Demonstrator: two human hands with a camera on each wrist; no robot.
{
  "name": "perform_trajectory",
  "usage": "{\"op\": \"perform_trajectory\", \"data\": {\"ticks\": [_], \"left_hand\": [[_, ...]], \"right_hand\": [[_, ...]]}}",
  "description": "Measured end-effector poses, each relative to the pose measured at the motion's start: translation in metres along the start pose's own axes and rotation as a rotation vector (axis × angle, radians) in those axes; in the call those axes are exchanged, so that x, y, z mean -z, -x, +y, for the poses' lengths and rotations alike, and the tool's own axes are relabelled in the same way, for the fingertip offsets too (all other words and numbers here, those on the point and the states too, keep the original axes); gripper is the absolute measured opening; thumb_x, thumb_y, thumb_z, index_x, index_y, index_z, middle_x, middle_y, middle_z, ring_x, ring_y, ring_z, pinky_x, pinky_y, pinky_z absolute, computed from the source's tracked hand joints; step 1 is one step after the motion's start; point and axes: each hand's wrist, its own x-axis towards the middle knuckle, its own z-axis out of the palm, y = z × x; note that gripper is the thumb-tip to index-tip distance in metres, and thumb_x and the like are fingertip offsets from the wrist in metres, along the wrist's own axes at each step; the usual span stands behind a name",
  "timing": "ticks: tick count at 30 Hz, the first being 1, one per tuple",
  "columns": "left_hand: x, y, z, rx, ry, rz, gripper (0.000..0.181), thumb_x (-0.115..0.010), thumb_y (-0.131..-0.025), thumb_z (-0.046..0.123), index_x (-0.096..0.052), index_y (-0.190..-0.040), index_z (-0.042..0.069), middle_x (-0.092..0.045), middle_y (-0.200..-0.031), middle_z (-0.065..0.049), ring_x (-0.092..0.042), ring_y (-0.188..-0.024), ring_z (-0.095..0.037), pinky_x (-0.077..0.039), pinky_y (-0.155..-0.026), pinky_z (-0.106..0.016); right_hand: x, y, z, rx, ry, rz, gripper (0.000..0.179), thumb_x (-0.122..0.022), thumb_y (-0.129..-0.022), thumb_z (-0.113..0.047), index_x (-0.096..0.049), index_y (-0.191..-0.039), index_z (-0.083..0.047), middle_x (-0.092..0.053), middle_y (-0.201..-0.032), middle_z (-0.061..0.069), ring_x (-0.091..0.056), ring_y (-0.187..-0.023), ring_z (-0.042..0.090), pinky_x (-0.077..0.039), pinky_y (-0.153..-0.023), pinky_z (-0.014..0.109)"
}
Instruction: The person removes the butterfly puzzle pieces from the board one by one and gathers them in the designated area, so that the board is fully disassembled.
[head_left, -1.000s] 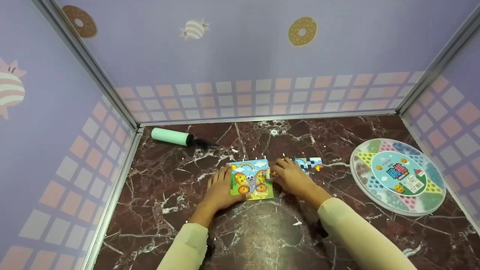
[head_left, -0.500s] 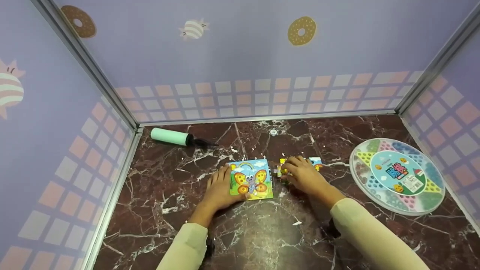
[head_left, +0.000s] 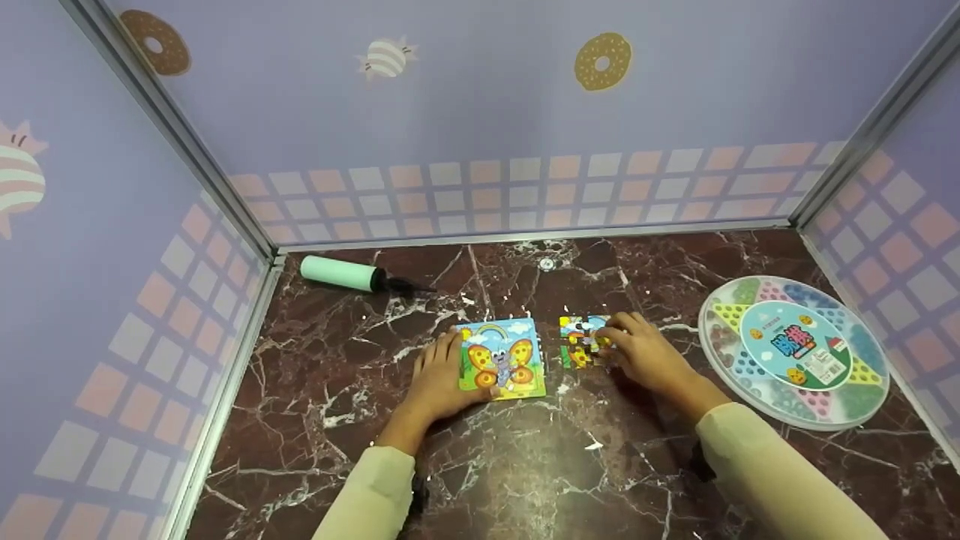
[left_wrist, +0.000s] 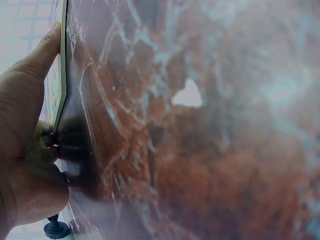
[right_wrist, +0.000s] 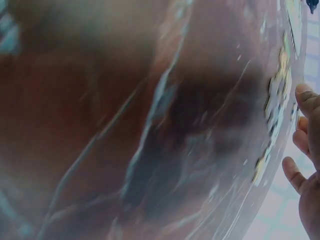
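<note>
Wears a pale cream left sleeve [head_left: 367, 491], below and left of the butterfly board [head_left: 502, 356], plus a matching right sleeve [head_left: 780, 469], below and right of it. Looks plain, lightly creased. Shows a dark patch [head_left: 421, 491], unclear, on the left sleeve's board-facing side.

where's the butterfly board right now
In the head view, the butterfly board lies below centre, the left hand at its left edge, the puzzle pieces to its right.
</note>
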Motion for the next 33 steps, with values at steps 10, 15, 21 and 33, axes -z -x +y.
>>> {"op": "perform_trajectory", "data": {"ticks": [10,15,21,33], "left_hand": [[0.000,0.000,0.000,0.011,0.009,-0.007,0.130,-0.084,-0.081,0.073,-0.027,-0.174,0.002,-0.031,-0.179,-0.023,-0.029,-0.165,-0.048,-0.023,-0.135,-0.069],[0.000,0.000,0.000,-0.001,0.008,-0.003,0.129,-0.084,-0.082,0.072,-0.027,-0.173,0.000,-0.031,-0.179,-0.024,-0.029,-0.165,-0.049,-0.023,-0.135,-0.070],[0.000,0.000,0.001,-0.005,-0.002,0.000,0.127,-0.083,-0.084,0.071,-0.027,-0.173,0.000,-0.030,-0.179,-0.024,-0.028,-0.165,-0.049,-0.023,-0.134,-0.071],[0.000,-0.001,-0.001,-0.006,0.006,-0.010,0.127,-0.084,-0.084,0.071,-0.027,-0.174,0.001,-0.028,-0.180,-0.023,-0.026,-0.166,-0.050,-0.021,-0.135,-0.071]], "right_hand": [[0.009,0.024,0.021,0.011,0.010,0.058,0.028,-0.088,-0.090,-0.005,-0.082,-0.117,-0.006,-0.072,-0.110,0.013,-0.065,-0.099,0.035,-0.058,-0.086,0.056],[0.011,0.035,0.027,-0.003,0.020,0.063,0.029,-0.089,-0.088,-0.004,-0.083,-0.116,-0.008,-0.073,-0.111,0.014,-0.067,-0.102,0.037,-0.059,-0.088,0.059],[0.013,0.042,0.031,-0.006,0.024,0.048,0.030,-0.089,-0.087,-0.004,-0.083,-0.116,-0.008,-0.073,-0.112,0.015,-0.069,-0.105,0.039,-0.059,-0.086,0.059],[0.012,0.049,0.031,-0.080,0.044,-0.037,0.029,-0.085,-0.093,-0.007,-0.083,-0.121,-0.013,-0.074,-0.123,0.014,-0.068,-0.116,0.042,-0.057,-0.091,0.061]]}}
